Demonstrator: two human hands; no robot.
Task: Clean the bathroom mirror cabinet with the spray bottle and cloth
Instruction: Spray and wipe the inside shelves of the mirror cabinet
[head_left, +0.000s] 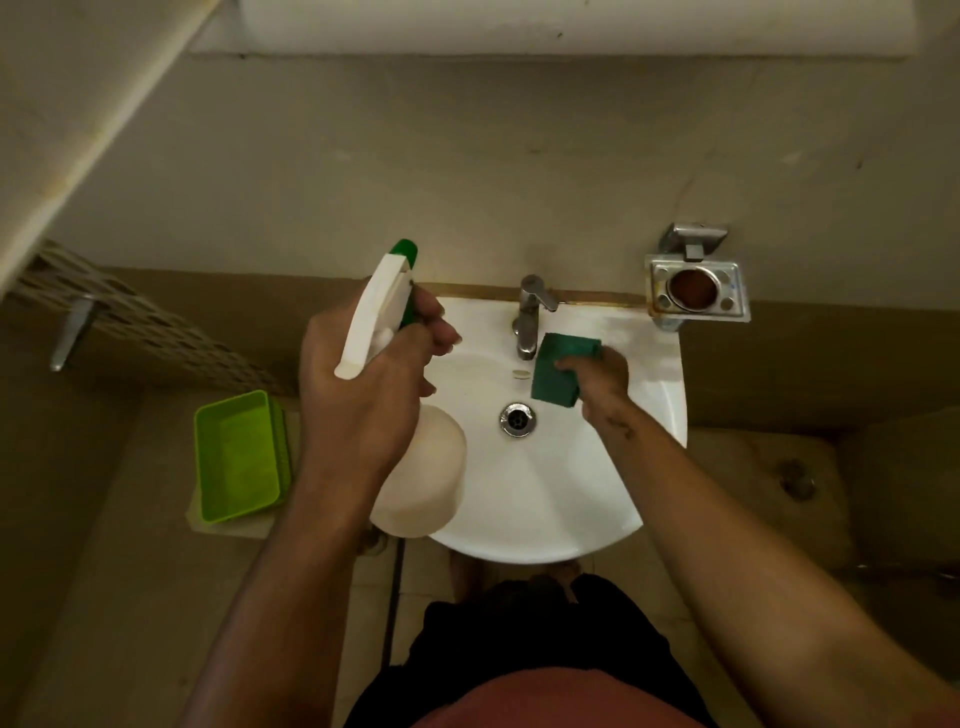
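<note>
Spray bottle is gripped by the left hand, finger curled on trigger, nozzle raised for the cabinet; folded cloth is pinched by the right hand, ready for wiping.

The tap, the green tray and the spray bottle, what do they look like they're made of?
Tap: probably chromed metal, shiny grey with highlights. Green tray: likely moulded plastic, uniform bright colour. Spray bottle, gripped by the left hand: seemingly matte white plastic.
</note>
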